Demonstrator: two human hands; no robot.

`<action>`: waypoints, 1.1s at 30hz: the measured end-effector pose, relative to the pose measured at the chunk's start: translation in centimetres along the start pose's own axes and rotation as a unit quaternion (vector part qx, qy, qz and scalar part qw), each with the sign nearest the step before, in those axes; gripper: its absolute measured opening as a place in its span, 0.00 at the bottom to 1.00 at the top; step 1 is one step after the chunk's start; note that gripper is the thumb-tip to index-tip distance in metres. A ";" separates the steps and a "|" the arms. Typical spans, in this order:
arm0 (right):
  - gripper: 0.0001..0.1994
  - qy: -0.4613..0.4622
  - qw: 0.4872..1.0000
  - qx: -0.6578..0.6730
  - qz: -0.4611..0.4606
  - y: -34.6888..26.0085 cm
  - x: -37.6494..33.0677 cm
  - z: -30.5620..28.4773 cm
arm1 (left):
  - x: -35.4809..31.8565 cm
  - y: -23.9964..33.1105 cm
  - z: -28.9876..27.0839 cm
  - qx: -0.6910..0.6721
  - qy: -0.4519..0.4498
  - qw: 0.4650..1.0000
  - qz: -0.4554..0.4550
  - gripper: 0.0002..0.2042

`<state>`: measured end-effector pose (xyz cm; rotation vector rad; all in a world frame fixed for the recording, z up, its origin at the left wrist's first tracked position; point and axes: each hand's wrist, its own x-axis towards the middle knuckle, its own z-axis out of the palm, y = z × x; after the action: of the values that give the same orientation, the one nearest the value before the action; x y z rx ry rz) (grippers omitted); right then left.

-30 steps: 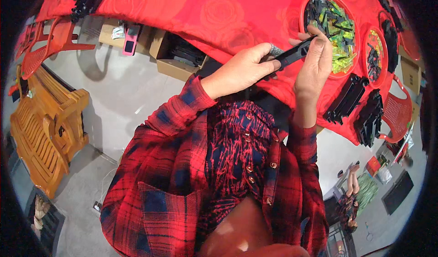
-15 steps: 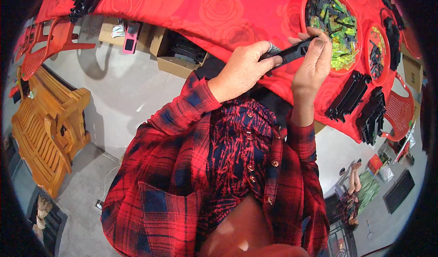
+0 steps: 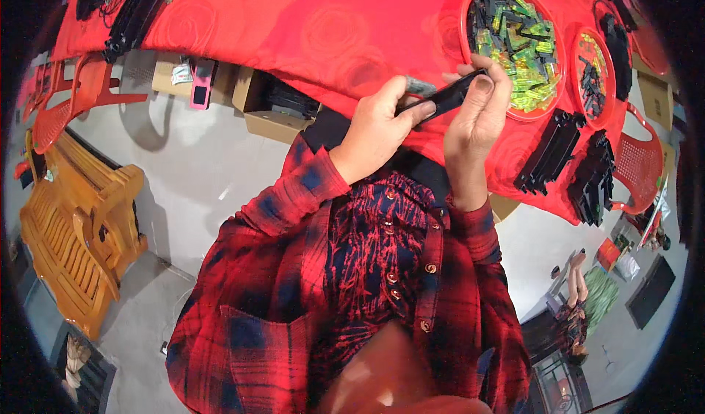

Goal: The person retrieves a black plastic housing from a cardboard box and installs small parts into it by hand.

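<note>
My left hand (image 3: 374, 127) is closed around one end of a long, narrow black plastic part (image 3: 454, 99), with its thumb along the top. A grey covering (image 3: 420, 86) shows at the left index finger. At the part's other end my right hand (image 3: 471, 131) grips it between thumb and fingers. The part is held slantwise above the edge of the red tablecloth. Just beyond the right hand stands a red round basin (image 3: 465, 28) with many small black and yellow-green pieces.
A smaller red basin (image 3: 611, 83) holds similar pieces. Stacks of long black parts (image 3: 551, 153) lie near the table's right edge, more black parts (image 3: 139, 13) at the far left. A cardboard box (image 3: 275, 124), wooden bench (image 3: 73, 223) and red chair (image 3: 637, 160) stand around. Another person (image 3: 574, 304) is at lower right.
The table and basins have shifted slightly left in view, and my hands with them. Both hands keep hold of the black plastic part; the right fingers curl a little more over its end.
</note>
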<state>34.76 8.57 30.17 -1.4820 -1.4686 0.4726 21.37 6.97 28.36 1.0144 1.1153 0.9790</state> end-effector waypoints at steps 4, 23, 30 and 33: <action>0.15 -0.010 0.999 -0.034 -0.004 -0.6 -0.2 -0.2 | -0.1 -0.2 0.2 -0.078 0.002 0.996 -0.031 0.15; 0.19 -0.015 0.974 0.171 0.150 -0.6 -0.6 0.3 | -0.5 2.4 -2.4 0.233 -0.132 0.964 0.002 0.08; 0.15 -0.006 0.990 0.086 0.112 -0.3 -1.3 0.5 | -0.9 1.9 -2.2 0.279 -0.083 0.957 -0.012 0.09; 0.12 0.006 0.997 0.024 0.071 -0.8 -1.6 0.4 | -1.2 1.5 -2.1 0.207 -0.068 0.976 -0.022 0.08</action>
<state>33.64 7.07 30.06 -1.5544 -1.3391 0.5797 18.92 6.43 29.78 1.3632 1.2496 0.6402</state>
